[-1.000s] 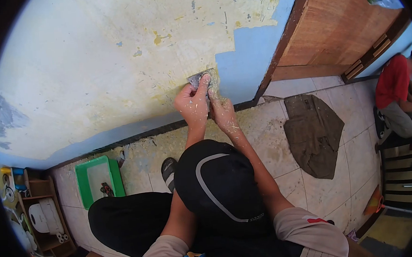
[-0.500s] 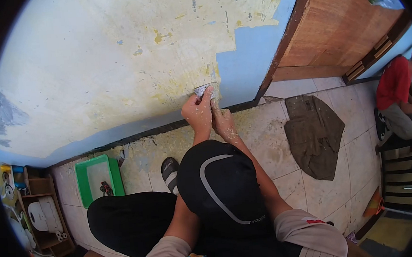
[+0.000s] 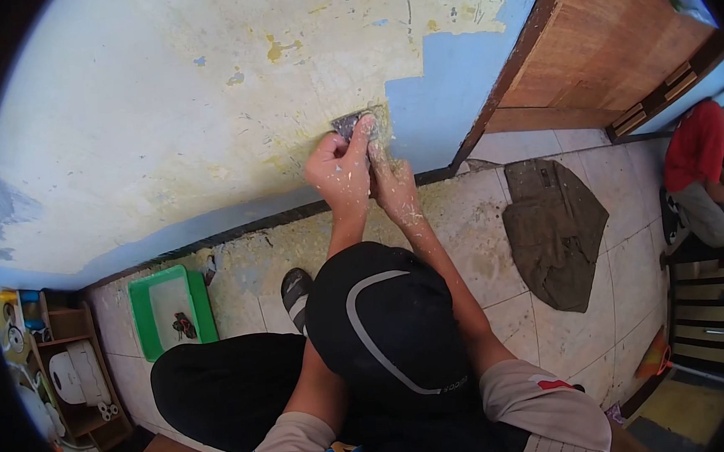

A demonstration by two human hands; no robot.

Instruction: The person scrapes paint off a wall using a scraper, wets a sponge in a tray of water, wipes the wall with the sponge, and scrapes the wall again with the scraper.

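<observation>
A flat grey scraper (image 3: pixel 344 126) lies against the wall (image 3: pixel 203 119), where blue paint borders a bare cream and yellow patch. My left hand (image 3: pixel 340 173) is closed on the scraper, thumb pressed near its blade. Close beside it, my right hand (image 3: pixel 393 182), dusted with paint flakes, is wrapped round the scraper's lower part, which the fingers mostly hide. Pale flakes cling to both hands and forearms.
A green tray (image 3: pixel 207 308) with a small dark object stands on the floor at left, near a shelf (image 3: pixel 74 364). A brown cloth (image 3: pixel 555 229) lies right of my arms. Another person in red (image 3: pixel 697 148) crouches at far right beside a wooden door (image 3: pixel 568 52).
Both hands and the scraper first moved down the wall, then back up to about their earlier height. The view has shifted slightly.
</observation>
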